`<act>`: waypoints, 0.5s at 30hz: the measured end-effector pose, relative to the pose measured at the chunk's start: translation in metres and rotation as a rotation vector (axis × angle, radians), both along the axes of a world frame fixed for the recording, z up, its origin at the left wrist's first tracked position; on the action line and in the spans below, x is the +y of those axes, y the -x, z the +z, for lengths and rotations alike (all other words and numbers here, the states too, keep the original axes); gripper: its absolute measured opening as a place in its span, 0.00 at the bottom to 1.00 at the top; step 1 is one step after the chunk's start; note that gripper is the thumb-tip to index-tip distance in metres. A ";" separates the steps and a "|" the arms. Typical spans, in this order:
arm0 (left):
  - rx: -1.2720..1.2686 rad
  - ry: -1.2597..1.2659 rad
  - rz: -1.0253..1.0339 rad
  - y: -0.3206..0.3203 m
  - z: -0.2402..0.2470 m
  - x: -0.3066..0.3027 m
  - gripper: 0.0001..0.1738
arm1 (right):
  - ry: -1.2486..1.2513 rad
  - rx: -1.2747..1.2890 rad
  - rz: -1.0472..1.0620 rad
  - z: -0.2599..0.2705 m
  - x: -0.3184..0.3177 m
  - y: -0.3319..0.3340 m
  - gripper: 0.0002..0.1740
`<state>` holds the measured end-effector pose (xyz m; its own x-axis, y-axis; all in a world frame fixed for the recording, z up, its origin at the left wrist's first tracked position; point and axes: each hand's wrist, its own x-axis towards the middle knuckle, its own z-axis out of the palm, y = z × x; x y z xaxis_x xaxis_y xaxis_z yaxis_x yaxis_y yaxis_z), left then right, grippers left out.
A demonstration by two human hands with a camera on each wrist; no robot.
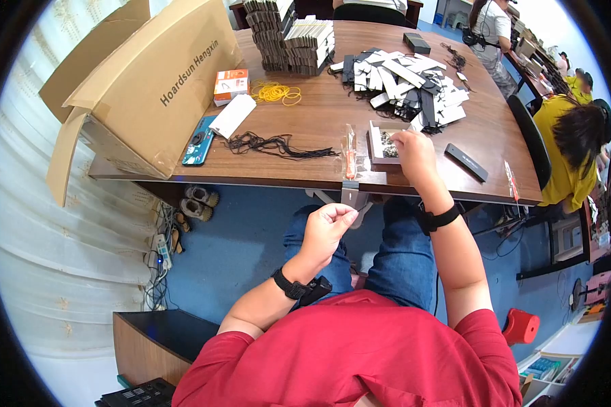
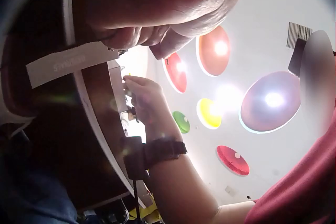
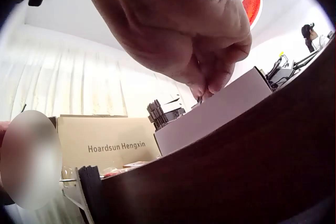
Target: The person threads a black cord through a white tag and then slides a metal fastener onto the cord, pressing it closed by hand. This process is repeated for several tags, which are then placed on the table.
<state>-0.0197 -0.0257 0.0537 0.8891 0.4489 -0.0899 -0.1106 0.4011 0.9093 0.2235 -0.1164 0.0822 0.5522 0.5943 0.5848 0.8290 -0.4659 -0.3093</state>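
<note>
My left hand (image 1: 327,234) pinches a narrow grey strip (image 1: 349,195) at the table's front edge; in the left wrist view the strip (image 2: 71,65) shows faint lettering, beside the left hand (image 2: 178,3). Over a small shallow box (image 1: 375,146) of tiny metallic parts (image 1: 389,145), my right hand (image 1: 417,156) has thumb and fingertips together. The right wrist view has the right hand (image 3: 178,35) above the box's pale side wall (image 3: 215,113), with a tiny dark piece (image 3: 199,99) between its fingertips.
A pile of white and black tags (image 1: 404,78) lies behind the box, with stacked bundles (image 1: 309,44) further left. A large carton (image 1: 163,88), a phone (image 1: 198,144), black cords (image 1: 278,144) and yellow bands (image 1: 275,93) are at left. A dark bar (image 1: 466,163) lies at right.
</note>
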 end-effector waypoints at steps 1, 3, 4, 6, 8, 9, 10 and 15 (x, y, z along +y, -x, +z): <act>-0.007 -0.014 0.015 -0.001 0.001 -0.001 0.06 | -0.043 0.006 -0.013 0.002 -0.001 0.003 0.06; -0.019 -0.043 0.048 -0.003 0.005 -0.004 0.06 | -0.151 0.081 -0.010 0.004 -0.005 0.010 0.05; -0.015 -0.044 0.053 -0.002 0.006 -0.003 0.06 | -0.216 0.149 0.007 0.005 -0.006 0.014 0.05; -0.012 -0.046 0.063 -0.002 0.008 -0.002 0.06 | -0.242 0.250 0.004 0.009 -0.011 0.018 0.05; -0.006 -0.051 0.063 -0.002 0.006 -0.001 0.07 | -0.162 0.320 -0.038 0.012 -0.015 0.020 0.05; -0.001 -0.054 0.061 -0.003 0.006 -0.001 0.07 | -0.160 0.301 -0.041 0.011 -0.015 0.019 0.05; 0.003 -0.049 0.060 -0.003 0.006 -0.002 0.07 | -0.161 0.281 -0.045 0.008 -0.014 0.017 0.05; 0.016 -0.040 0.056 -0.002 0.004 -0.002 0.07 | -0.263 0.034 -0.004 0.000 -0.011 0.010 0.04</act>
